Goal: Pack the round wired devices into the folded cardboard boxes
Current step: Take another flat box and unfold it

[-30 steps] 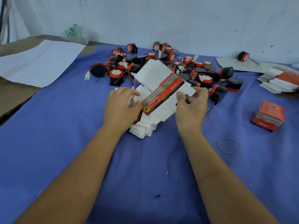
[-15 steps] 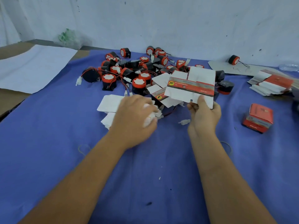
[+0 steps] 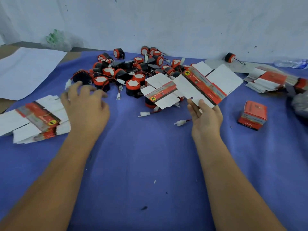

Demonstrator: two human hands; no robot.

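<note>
Flat box blank [image 3: 206,85] held up in the right hand [image 3: 205,117], pinched at its near edge between thumb and fingers; white flaps spread, red printed band across the middle. Not yet folded into a box.

Left hand [image 3: 85,104] hovers over the cloth, fingers spread and loosely bent, clamped on nothing, just near the closest round devices [image 3: 126,72]. These are piled at the far middle of the table, black bodies with red caps, thin wires and white plugs trailing toward the near side.

Step judged: one blank has been singled out, and forming it comes first. The next move calls for both hands on the blank to square it up and tuck one end, then a device with its wire gathered in.

A second loose blank [image 3: 160,94] lies against the pile, just left of the held one. A stack of blanks [image 3: 36,120] lies at the left edge, another stack [image 3: 270,79] far right. One finished box [image 3: 252,115] stands right of the right hand.

Blue cloth [image 3: 150,164] on the near side gives open working room; loose plugs lie between the hands.
</note>
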